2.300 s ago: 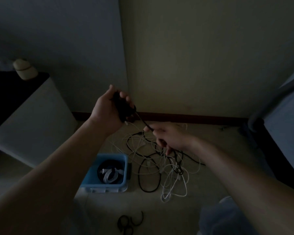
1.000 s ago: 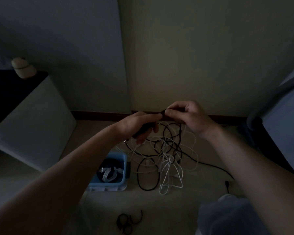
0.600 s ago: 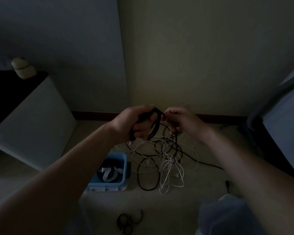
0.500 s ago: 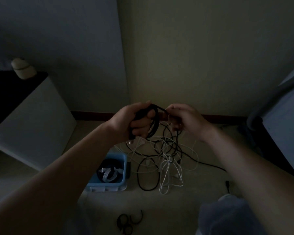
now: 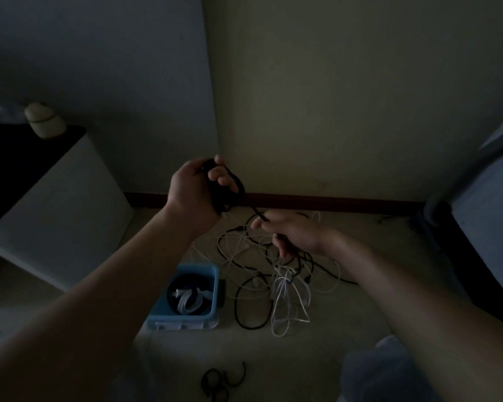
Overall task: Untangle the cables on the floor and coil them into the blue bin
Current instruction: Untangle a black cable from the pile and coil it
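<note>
In the head view, our left hand [image 5: 193,192] curls round a black coil [image 5: 219,198]. Its loose cable [image 5: 253,209] runs down-right into our right hand [image 5: 295,233], which pinches it. Below that pinch lies the tangle [image 5: 273,274] on the floor; the bin [image 5: 195,268] sits well below the left grip.

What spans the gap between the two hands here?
Head view: a thin black cable runs from the left hand, which grips its coiled part, down to the pinching right hand.
</note>
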{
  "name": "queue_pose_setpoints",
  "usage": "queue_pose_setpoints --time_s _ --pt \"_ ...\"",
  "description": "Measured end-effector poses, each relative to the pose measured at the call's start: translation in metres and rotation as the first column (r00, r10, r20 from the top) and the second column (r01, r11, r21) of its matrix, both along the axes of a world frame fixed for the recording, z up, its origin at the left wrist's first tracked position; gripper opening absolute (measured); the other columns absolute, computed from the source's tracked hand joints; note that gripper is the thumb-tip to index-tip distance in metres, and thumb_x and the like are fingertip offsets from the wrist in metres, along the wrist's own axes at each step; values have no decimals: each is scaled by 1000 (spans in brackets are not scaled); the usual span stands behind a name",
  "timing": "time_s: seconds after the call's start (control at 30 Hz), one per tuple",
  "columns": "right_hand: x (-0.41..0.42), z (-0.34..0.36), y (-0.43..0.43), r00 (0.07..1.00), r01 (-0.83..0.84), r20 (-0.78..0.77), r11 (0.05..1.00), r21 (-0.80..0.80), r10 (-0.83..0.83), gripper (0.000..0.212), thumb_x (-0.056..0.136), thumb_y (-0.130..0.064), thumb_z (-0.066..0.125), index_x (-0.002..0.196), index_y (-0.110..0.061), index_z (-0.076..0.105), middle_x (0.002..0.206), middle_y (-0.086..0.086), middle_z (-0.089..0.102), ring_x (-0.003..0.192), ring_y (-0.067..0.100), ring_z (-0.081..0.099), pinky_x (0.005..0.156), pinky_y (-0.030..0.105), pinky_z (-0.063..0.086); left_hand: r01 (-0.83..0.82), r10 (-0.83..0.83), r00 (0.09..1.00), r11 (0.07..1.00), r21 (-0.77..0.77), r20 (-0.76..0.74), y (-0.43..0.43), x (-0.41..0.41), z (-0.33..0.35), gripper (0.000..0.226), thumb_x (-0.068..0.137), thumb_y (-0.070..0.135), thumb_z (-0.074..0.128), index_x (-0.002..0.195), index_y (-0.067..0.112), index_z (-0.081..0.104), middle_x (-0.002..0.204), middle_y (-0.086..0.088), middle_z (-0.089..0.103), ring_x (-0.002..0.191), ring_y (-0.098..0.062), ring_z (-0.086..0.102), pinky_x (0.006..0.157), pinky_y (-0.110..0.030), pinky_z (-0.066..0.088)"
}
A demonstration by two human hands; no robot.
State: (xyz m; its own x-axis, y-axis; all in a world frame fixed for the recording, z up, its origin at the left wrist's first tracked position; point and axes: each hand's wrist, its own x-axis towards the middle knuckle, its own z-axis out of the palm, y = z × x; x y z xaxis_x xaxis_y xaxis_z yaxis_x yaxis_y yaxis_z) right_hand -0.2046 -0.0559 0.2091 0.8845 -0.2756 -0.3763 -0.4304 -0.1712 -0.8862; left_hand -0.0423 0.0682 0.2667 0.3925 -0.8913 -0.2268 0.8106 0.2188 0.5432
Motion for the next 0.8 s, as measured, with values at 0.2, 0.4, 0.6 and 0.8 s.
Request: queue_pose_setpoints --time_s 0.2,0.4,0.6,0.8 --pt "-6 6 1 990 -45 -134 998 42 50 23 103 -30 47 123 -28 59 65 -2 49 56 13 49 54 26 39 -255 249 965 965 57 85 2 21 2 28 102 26 30 86 15 50 75 -3 67 62 -17 64 64 -26 48" --pt "-2 6 3 998 49 -50 999 12 -48 14 103 -21 49 102 -8 53 55 0 43 43 10 41 43 19 36 -458 409 871 877 146 273 -5 25 -2 25 106 24 29 89 14 44 88 -21 73 63 -29 70 65 -32 51" --pt "-2 7 3 1000 -17 3 993 -113 18 18 101 -15 49 95 -11 65 56 -5 54 46 6 45 47 18 34 -570 426 733 810 138 530 -4 26 -3 30 107 22 28 87 11 47 76 -15 75 67 -30 72 65 -32 54" --pt "0 22 7 970 103 229 990 -91 -80 19 96 -15 60 87 -21 76 46 -10 44 44 6 38 48 21 28 -497 65 563 824 274 824 -6 15 -20 27 102 18 35 89 4 54 71 -10 74 77 -31 72 79 -47 58"
